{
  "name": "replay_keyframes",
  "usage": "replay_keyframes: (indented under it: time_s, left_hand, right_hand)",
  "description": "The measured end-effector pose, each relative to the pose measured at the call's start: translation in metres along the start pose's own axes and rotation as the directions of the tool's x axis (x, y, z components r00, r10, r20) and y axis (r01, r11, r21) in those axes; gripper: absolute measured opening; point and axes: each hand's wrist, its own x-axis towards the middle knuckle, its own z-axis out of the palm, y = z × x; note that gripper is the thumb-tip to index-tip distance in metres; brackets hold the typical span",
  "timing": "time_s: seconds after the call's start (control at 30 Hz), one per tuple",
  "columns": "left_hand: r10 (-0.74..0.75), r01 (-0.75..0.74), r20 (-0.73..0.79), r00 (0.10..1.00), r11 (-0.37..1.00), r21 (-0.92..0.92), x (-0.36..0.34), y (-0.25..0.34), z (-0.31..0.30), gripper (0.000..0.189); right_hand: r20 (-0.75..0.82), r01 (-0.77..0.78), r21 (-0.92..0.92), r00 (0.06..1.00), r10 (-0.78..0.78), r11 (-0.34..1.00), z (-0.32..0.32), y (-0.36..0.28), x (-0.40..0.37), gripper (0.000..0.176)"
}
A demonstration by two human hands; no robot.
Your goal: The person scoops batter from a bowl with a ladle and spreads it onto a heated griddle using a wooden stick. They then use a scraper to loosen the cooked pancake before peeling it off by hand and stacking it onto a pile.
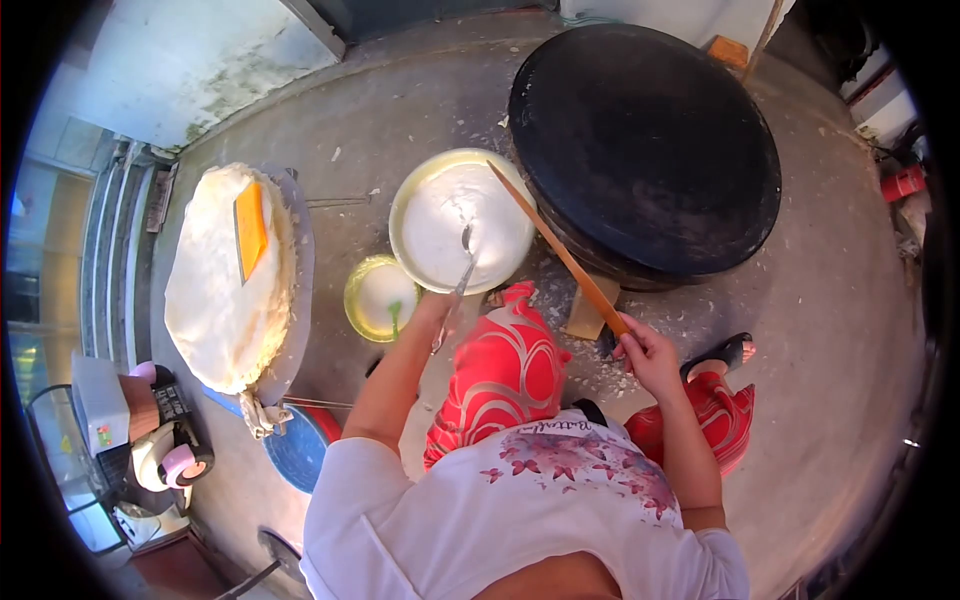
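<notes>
My left hand is closed round the handle of a metal ladle, whose end lies in white batter in a large pale bowl. My right hand grips a long wooden stick; its far tip reaches over the bowl's right part. A wide black round griddle stands beyond the stick at the right. Beside the large bowl, at its lower left, sits a smaller yellow-green bowl with white liquid and a green utensil.
A tall stack of pale flatbreads with an orange scraper on it stands at the left. Below it is a blue basin. A wooden block lies by the griddle. A red object is at the far right.
</notes>
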Motion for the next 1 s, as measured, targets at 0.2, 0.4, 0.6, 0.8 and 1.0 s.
replay_keyframes:
  time_s: [0.2, 0.4, 0.6, 0.8, 1.0]
  left_hand:
    - [-0.208, 0.386, 0.347, 0.914, 0.706, -0.594, -0.068, 0.059, -0.028, 0.025]
    - [-0.123, 0.304, 0.302, 0.945, 0.667, -0.680, -0.134, 0.092, -0.056, 0.024]
    - [0.022, 0.147, 0.219, 0.975, 0.676, -0.722, -0.170, 0.117, -0.070, 0.029]
    - [0.138, -0.021, 0.111, 0.984, 0.714, -0.700, -0.187, 0.154, -0.069, 0.028]
    - [0.211, -0.066, 0.121, 0.970, 0.707, -0.704, -0.172, 0.199, -0.056, 0.028]
  right_hand:
    - [0.008, -0.038, 0.102, 0.999, 0.038, 0.994, -0.001, -0.007, 0.001, 0.030]
    - [-0.015, -0.048, 0.136, 0.999, 0.050, 0.990, -0.001, -0.009, 0.001, 0.026]
    - [-0.025, -0.037, 0.154, 0.999, 0.041, 0.987, -0.002, -0.008, 0.000, 0.025]
    - [-0.053, -0.002, 0.183, 0.999, 0.012, 0.983, -0.006, -0.003, 0.000, 0.025]
    - [-0.138, -0.042, 0.192, 0.988, 0.069, 0.980, -0.025, 0.001, -0.011, 0.029]
